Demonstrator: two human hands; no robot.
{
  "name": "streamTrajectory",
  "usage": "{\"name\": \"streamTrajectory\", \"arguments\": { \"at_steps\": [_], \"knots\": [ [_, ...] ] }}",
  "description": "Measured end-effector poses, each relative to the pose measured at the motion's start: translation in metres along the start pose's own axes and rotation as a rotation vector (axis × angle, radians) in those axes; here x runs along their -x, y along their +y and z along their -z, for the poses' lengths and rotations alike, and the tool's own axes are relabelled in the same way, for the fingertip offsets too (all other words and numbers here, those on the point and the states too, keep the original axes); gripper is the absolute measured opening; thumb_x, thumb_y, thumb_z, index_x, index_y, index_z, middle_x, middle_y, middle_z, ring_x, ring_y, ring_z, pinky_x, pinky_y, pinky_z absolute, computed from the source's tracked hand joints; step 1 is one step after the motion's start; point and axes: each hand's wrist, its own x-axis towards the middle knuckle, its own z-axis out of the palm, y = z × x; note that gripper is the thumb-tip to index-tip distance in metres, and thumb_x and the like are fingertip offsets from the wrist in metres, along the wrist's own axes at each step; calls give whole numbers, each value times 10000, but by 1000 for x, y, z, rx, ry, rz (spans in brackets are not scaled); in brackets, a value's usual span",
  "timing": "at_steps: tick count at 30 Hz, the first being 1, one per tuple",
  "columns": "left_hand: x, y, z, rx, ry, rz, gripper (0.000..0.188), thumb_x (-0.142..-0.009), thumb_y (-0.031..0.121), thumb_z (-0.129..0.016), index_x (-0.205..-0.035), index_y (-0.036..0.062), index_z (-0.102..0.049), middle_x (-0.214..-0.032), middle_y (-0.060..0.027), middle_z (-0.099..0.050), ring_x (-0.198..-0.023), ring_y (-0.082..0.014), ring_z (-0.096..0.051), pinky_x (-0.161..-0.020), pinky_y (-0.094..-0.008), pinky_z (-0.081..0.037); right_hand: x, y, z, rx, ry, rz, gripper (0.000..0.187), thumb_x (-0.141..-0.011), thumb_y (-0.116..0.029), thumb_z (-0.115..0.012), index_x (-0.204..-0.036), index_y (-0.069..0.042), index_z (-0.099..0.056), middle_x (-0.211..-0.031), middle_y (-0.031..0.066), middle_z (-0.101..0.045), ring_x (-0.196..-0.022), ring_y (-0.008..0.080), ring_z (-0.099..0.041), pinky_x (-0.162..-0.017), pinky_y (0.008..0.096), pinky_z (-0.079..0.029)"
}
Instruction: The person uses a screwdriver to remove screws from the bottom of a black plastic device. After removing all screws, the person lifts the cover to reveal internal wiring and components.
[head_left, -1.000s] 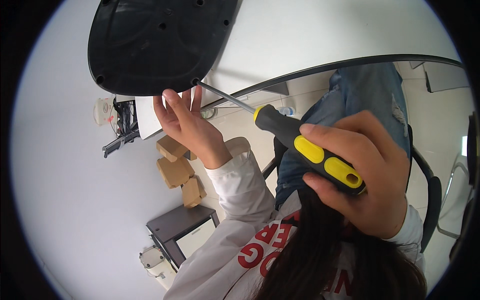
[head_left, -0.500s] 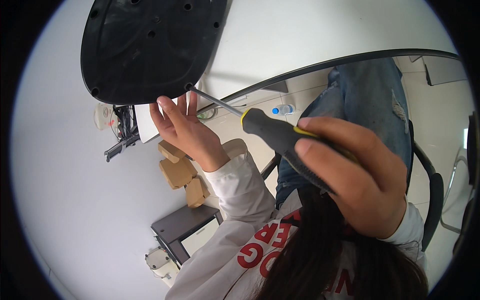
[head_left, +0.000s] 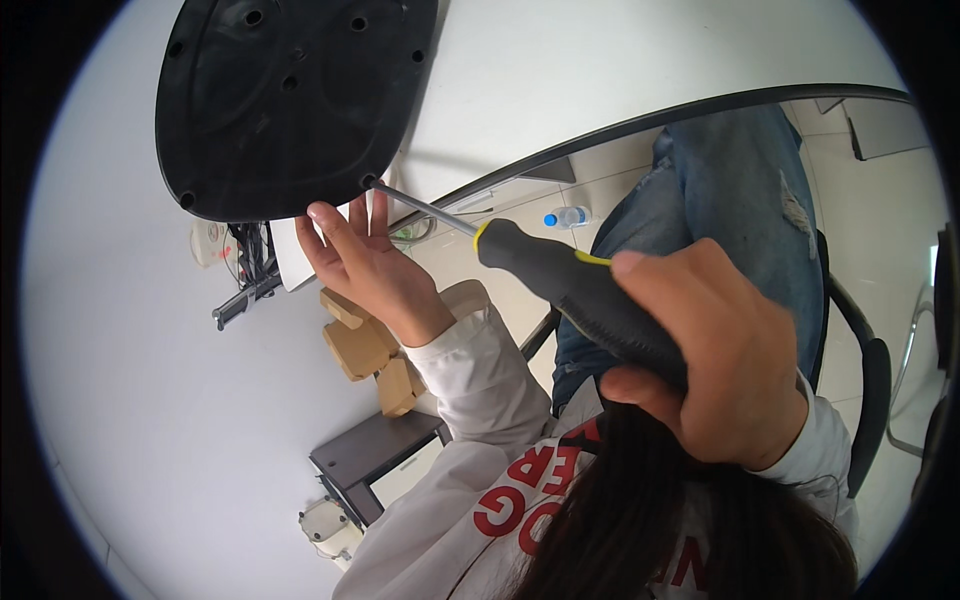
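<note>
A black plastic panel (head_left: 290, 120) with rounded corners and several screw holes is tilted up at the upper left, over the white table. My left hand (head_left: 370, 265) pinches its lower edge, thumb on the front face and fingers behind. In my right hand (head_left: 715, 350) is a screwdriver (head_left: 560, 275) with a grey and yellow handle. The screwdriver's metal shaft runs up and left into the hole at the panel's lower right corner. Whether a screw sits in that hole is hidden.
The white table (head_left: 620, 50) has a dark edge band curving past my knees. On the floor stand a bottle with a blue cap (head_left: 567, 217) and several brown cardboard boxes (head_left: 360, 348). A dark cabinet (head_left: 375, 450) is at lower left; cables (head_left: 255, 255) hang near the wall.
My right hand has turned and shifted its grip on the screwdriver handle, the thumb now lower. The panel has moved slightly left and down; the shaft's tip stays at the same hole.
</note>
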Motion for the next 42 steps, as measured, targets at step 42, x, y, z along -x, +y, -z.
{"name": "streamTrajectory", "arguments": {
  "at_steps": [42],
  "knots": [
    [0,-7,7,-23,-22,13,686,-858,351,-588,-1281,-61,-239,-955,-99,-478,-820,-204,-589,-699,-286,-557,-8,-10,4,-289,197,-58,393,-586,4,-738,-938,-159,-676,-1021,125,-486,-856,158,-549,-565,212,-522]
  ]
}}
